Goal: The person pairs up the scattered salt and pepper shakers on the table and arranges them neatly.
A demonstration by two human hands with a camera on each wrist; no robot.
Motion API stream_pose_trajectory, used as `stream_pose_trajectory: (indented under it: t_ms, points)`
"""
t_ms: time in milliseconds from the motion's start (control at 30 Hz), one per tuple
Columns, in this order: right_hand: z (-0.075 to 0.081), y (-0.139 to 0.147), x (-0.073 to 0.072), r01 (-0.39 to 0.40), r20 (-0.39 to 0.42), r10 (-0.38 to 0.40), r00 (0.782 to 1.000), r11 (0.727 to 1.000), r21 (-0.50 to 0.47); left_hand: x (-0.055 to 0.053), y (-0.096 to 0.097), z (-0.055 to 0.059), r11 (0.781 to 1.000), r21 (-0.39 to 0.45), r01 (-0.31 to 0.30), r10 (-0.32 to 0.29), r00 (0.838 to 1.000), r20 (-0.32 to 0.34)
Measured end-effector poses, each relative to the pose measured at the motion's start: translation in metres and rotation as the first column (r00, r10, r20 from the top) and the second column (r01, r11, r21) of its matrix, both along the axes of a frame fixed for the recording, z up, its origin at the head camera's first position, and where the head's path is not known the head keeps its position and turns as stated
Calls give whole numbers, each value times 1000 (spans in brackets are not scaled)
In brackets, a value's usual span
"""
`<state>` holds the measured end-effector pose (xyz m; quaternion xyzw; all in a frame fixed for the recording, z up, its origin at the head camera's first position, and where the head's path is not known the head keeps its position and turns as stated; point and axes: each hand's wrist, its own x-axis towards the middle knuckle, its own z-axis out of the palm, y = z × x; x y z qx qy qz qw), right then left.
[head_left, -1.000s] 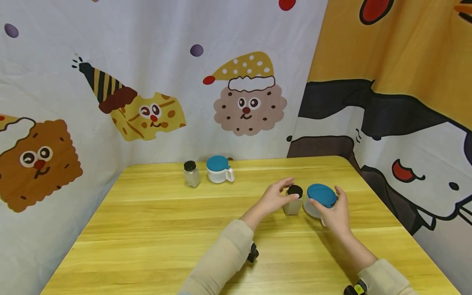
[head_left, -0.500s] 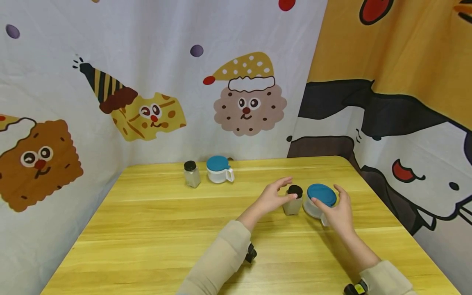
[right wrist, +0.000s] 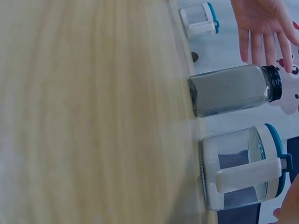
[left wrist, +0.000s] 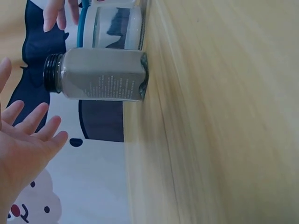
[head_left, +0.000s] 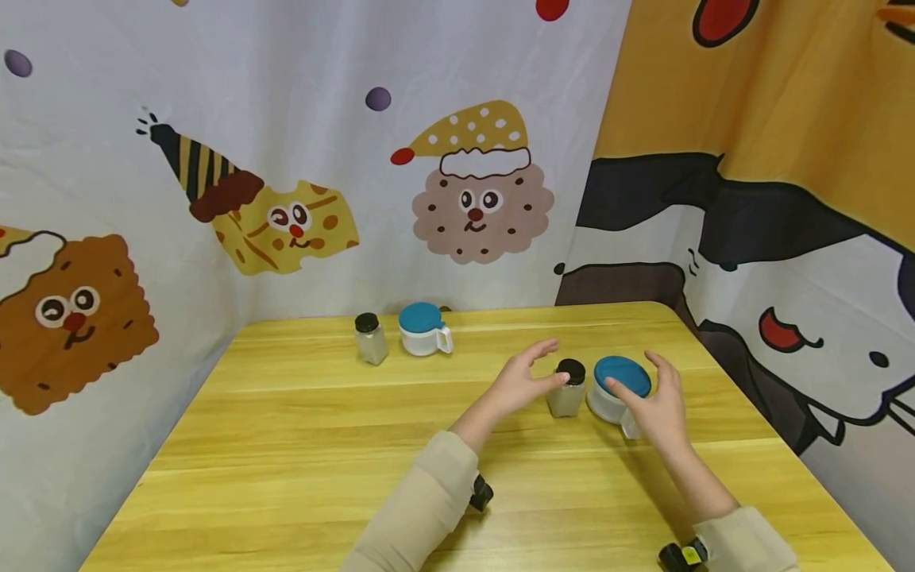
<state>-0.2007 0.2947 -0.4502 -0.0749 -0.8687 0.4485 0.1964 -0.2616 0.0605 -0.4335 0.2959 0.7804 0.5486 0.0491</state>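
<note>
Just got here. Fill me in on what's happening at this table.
A person has both hands open at two upright containers: the left hand by the near black-capped jar, the right hand by the near blue-lidded pot. Neither grips anything. A similar far jar and far pot stand toward the table's back edge.

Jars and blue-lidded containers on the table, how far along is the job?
Looks done: the near jar and near container stand upright side by side, closed, as do the far jar and far container. In hand: nothing is gripped; the left hand is open by the near jar, the right hand open by the near container. Remaining: probably just drawing both hands clear.
</note>
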Motion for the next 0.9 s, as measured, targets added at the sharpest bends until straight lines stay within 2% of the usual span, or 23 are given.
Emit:
stream_pose_trajectory:
  t_ms: [267, 533, 900]
  points:
    - [6, 0, 3, -24, -23, 24, 999, 1000, -1, 1, -7, 2, 1000, 10, 1, 0, 1000, -22]
    - [9, 1, 4, -49, -55, 50, 997, 999, 24, 7, -16, 4, 1000, 19, -11, 11, 1000, -14]
    - [13, 2, 3, -68, -85, 71, 994, 997, 45, 12, -27, 7, 998, -14, -65, 65, 998, -11]
